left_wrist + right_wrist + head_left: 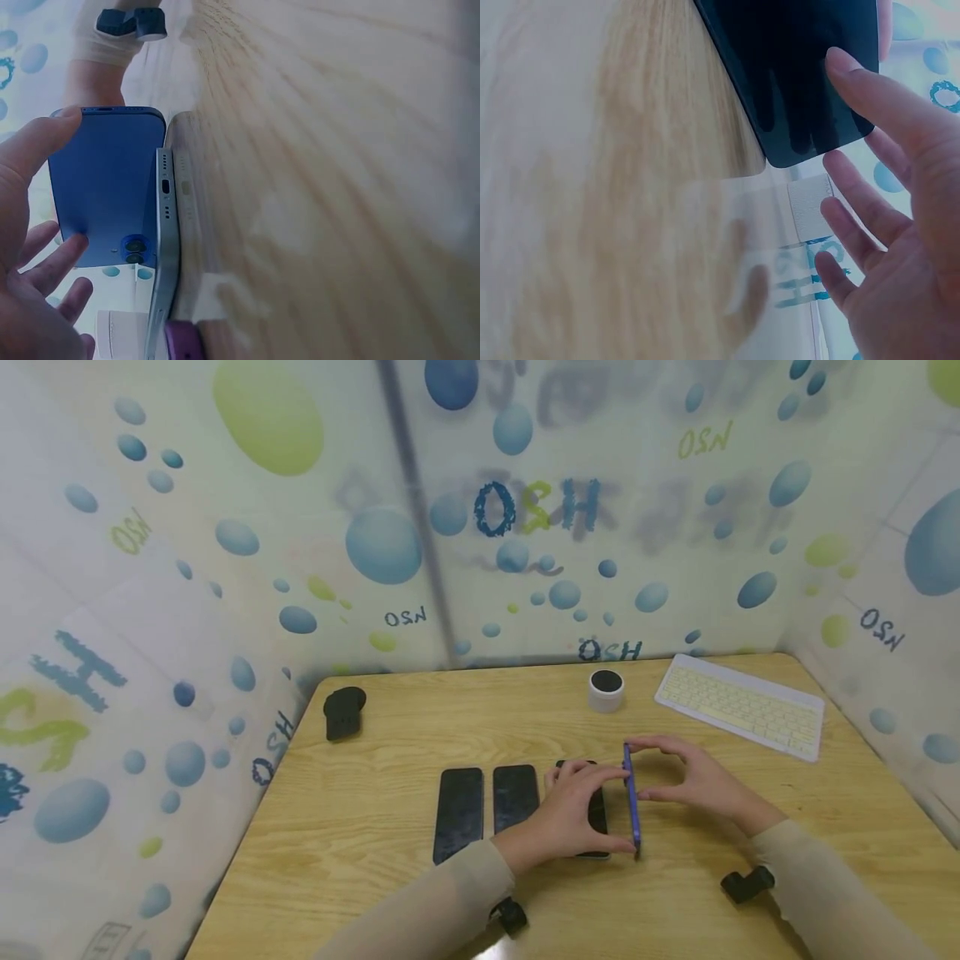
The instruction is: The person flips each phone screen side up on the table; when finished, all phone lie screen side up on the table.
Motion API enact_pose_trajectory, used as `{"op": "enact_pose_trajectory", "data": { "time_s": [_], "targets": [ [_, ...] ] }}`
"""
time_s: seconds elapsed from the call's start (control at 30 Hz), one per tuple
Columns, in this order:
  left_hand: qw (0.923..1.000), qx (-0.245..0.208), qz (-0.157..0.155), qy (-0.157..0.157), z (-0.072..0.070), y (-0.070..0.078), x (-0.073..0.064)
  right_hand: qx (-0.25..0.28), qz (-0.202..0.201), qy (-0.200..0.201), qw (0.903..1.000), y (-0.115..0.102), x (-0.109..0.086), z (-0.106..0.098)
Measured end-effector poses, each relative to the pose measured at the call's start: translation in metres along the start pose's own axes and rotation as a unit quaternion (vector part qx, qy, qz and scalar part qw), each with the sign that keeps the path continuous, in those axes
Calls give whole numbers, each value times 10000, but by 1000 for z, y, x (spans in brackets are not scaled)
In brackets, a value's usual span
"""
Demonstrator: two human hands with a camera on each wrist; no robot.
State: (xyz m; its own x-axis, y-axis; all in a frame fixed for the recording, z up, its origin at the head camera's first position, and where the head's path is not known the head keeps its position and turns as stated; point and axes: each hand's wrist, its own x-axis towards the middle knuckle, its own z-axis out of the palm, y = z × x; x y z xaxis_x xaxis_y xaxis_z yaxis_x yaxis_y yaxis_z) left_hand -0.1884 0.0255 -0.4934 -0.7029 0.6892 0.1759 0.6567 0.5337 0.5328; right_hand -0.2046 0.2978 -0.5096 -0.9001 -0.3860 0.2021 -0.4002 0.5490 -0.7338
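The blue phone (632, 797) stands on its long edge on the counter (360, 827), near the middle of the front half, its long axis running from the front edge toward the back. It sits between the two hands. The left hand (573, 810) touches its blue back with thumb and fingertips; the right hand (693, 781) pinches it from the screen side, thumb low, forefinger at the far top corner. Both are equally near. Just left of it, under the left hand, lies a black phone (596, 814), beside two more (487, 806).
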Motion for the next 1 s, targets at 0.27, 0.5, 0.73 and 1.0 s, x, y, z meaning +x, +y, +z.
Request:
{"op": "enact_pose_trajectory", "data": {
  "time_s": [0.27,0.5,0.73,1.0],
  "targets": [
    [9998,-168,-72,-68,-2,-5,-3,64,127,-189,9997,1,0,3],
    [9997,-195,-81,-84,-5,-7,-5,-254,350,-330,9985,0,-2,3],
    [9996,-191,-164,-120,-9,-6,-8,-241,346,-445,9981,2,-1,4],
    [9995,8,-279,-110,-10,-7,-9,-360,197,-435,9982,6,-2,4]
  ]
}}
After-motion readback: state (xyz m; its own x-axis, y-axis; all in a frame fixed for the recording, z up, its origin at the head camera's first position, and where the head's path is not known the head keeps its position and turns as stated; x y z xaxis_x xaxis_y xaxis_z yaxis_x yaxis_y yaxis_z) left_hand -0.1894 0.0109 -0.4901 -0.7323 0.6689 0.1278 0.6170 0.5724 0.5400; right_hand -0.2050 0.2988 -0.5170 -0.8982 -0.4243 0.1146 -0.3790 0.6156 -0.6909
